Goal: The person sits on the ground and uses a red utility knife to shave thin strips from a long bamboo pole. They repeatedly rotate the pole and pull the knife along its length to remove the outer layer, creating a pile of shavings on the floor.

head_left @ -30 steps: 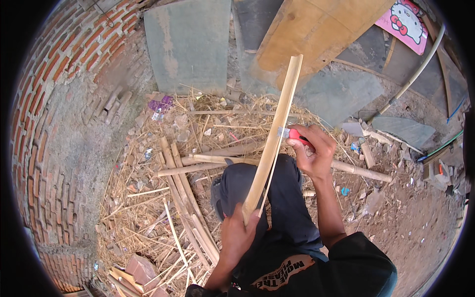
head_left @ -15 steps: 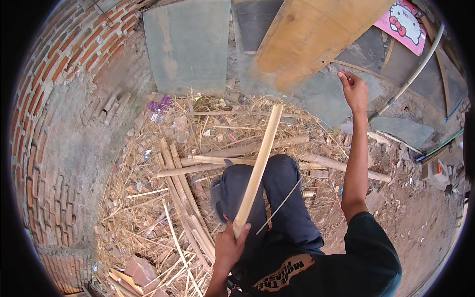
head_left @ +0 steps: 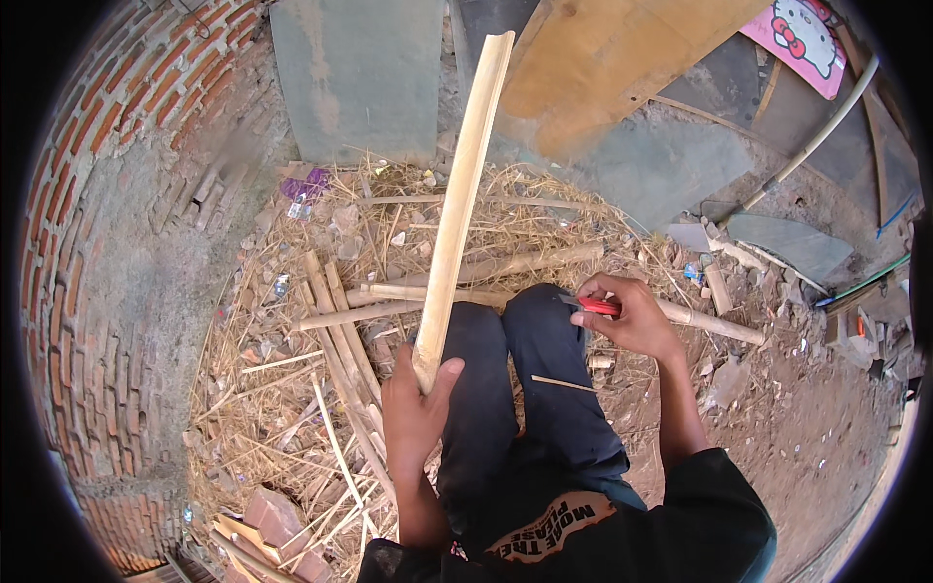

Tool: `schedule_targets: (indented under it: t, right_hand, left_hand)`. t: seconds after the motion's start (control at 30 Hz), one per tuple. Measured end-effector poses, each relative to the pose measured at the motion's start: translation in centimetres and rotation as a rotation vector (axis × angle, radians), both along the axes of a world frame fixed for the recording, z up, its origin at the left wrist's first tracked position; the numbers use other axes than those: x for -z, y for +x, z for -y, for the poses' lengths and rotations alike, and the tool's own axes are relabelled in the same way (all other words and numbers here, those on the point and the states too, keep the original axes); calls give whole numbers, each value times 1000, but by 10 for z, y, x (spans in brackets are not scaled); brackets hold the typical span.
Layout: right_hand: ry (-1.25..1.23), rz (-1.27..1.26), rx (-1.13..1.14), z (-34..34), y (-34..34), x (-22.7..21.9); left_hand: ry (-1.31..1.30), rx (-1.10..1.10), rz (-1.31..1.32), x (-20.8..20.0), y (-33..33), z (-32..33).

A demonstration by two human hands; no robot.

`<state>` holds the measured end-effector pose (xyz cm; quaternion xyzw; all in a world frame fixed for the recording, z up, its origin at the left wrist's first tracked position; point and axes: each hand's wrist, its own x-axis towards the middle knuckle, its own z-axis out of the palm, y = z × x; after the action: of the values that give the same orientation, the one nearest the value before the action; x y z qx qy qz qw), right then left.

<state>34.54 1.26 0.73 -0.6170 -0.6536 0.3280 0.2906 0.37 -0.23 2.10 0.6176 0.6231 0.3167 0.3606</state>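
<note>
My left hand [head_left: 416,408] is closed around the lower end of a long split bamboo piece [head_left: 457,204], which rises upright and leans slightly right, its pale concave side showing. In my right hand [head_left: 632,316] is a small red-handled knife [head_left: 600,307], held over my right knee; what looks like a short grey blade points left, apart from the bamboo. Across my right thigh lies a thin bamboo sliver [head_left: 564,383].
Bamboo poles [head_left: 525,262] and split strips [head_left: 340,335] lie on straw-strewn ground around my legs. A brick wall [head_left: 107,291] stands at left. Grey panels [head_left: 360,87] and a brown board [head_left: 622,58] lean ahead. Broken bricks [head_left: 277,520] sit at lower left.
My right hand has come down and inward from far right with the knife to beside my knee. The left hand has moved up and left, raising the bamboo more upright. The sliver has shifted on my thigh.
</note>
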Motion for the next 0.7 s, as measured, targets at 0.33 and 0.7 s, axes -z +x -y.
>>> schedule_targets:
  t: [0.33, 0.7]
  right_hand:
    - [-130, -282, 104, 60, -16, 63]
    - [37, -92, 341, 55, 14, 90]
  left_hand:
    - [65, 24, 45, 7, -14, 2]
    - [4, 38, 31, -15, 7, 3]
